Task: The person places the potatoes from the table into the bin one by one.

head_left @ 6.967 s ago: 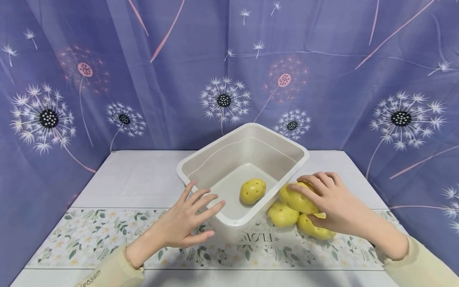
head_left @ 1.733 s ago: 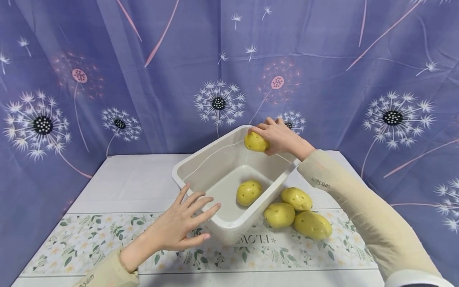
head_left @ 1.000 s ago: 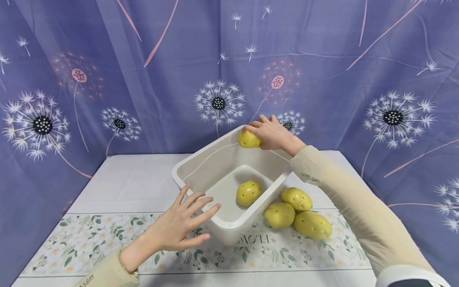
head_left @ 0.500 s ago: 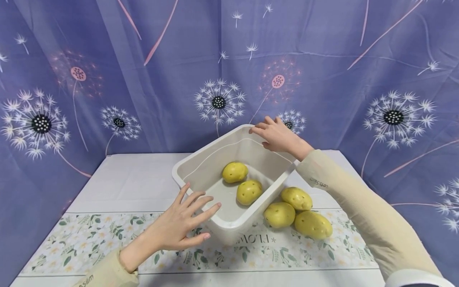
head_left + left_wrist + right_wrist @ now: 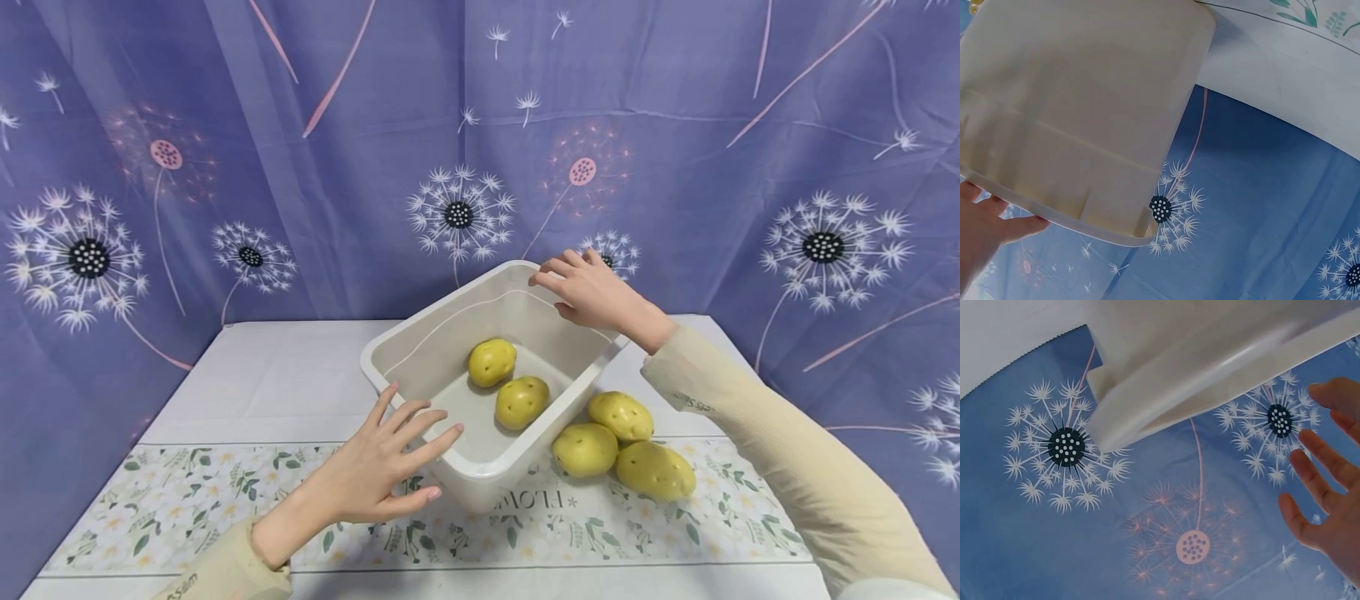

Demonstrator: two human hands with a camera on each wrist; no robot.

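Across the lower frame, a table [image 5: 247, 367] is supporting a pale tub [image 5: 427, 343], standing askew at centre. At lower left, the left hand [image 5: 378, 462] is lying wide-fingered at its near edge, probably to steady it. Right of centre, the right hand [image 5: 588, 292] is hovering by its far edge, fingers parted, gripping nothing. Two potatoes [image 5: 492, 362] are lying inside; three more potatoes [image 5: 585, 451] are clustering just outside, seemingly for easy reach.

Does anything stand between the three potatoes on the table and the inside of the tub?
Yes: the tub's right wall. The three potatoes lie beside it, outside, so they would likely need lifting over its rim; nothing else visible blocks them.
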